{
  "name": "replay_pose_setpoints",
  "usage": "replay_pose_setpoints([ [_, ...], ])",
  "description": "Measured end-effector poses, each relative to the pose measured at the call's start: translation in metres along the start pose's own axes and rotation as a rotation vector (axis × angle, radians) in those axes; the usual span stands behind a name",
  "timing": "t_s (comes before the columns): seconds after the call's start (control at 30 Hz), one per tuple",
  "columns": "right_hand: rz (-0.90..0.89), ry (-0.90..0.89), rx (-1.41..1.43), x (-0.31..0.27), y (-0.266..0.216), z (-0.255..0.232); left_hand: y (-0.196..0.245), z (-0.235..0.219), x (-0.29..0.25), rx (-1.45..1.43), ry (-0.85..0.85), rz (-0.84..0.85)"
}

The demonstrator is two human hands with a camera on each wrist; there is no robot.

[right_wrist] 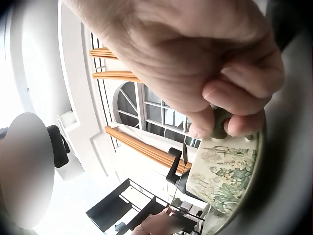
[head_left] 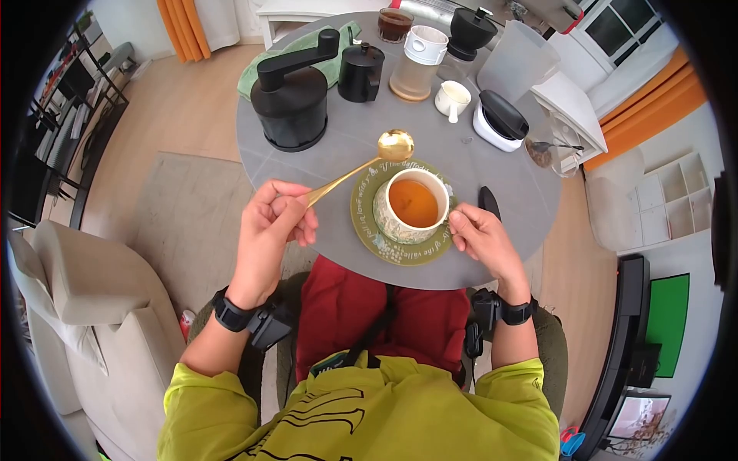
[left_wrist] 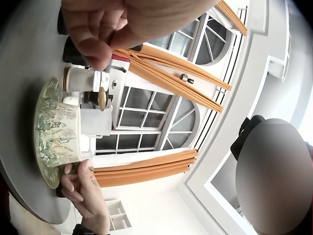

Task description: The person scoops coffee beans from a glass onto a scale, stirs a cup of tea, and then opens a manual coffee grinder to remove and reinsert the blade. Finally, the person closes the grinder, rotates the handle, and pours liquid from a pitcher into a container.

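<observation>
A floral teacup (head_left: 390, 223) with amber liquid (head_left: 413, 201) in it sits on a green saucer (head_left: 364, 223) with white lettering, near the table's front edge. My right hand (head_left: 486, 240) pinches the cup's green handle (right_wrist: 221, 122) between thumb and curled fingers. To the left of the cup, my left hand (head_left: 270, 229) grips the thin handle of a gold spoon (head_left: 396, 146). The spoon's round bowl is raised over the saucer's far rim, apart from the cup. In the left wrist view, the cup (left_wrist: 59, 129) stands upright and the far hand (left_wrist: 84, 193) holds its handle.
Behind the saucer stand a black hand-crank grinder (head_left: 290, 107), a black canister (head_left: 360, 73), a clear-and-white vessel (head_left: 411, 81), a small white pitcher (head_left: 453, 98) and a black-topped white object (head_left: 500, 121). A dark slim object (head_left: 489, 201) lies right of the cup on the grey table (head_left: 338, 165).
</observation>
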State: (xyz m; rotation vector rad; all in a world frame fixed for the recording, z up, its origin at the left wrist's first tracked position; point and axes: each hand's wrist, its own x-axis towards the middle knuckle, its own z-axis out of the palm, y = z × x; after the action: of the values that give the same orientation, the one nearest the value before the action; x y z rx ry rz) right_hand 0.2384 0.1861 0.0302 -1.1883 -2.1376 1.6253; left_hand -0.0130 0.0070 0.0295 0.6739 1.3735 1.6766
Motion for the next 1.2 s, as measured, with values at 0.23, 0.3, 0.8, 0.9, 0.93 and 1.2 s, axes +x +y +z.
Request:
replay_pose_setpoints([
  [0.23, -0.002, 0.036, 0.047, -0.003, -0.002, 0.006, 0.003, -0.001, 0.002, 0.012, 0.022, -0.014],
  [0.3, 0.009, 0.031, 0.104, -0.004, -0.003, 0.008, 0.003, -0.001, 0.002, 0.018, 0.027, -0.015],
  [0.8, -0.233, 0.019, 0.367, -0.041, -0.021, -0.012, -0.002, -0.004, 0.006, 0.004, 0.047, -0.046],
  [0.9, -0.267, 0.027, 0.402, -0.042, -0.032, -0.014, -0.003, -0.004, 0.008, 0.006, 0.045, -0.049],
  [0.93, -0.28, 0.021, 0.42, -0.043, -0.037, -0.016, -0.003, -0.003, 0.008, 0.024, 0.054, -0.051],
  [1.2, -0.358, 0.132, 0.419, -0.044, -0.044, -0.023, 0.001, -0.006, 0.008, 0.023, 0.064, -0.049],
])
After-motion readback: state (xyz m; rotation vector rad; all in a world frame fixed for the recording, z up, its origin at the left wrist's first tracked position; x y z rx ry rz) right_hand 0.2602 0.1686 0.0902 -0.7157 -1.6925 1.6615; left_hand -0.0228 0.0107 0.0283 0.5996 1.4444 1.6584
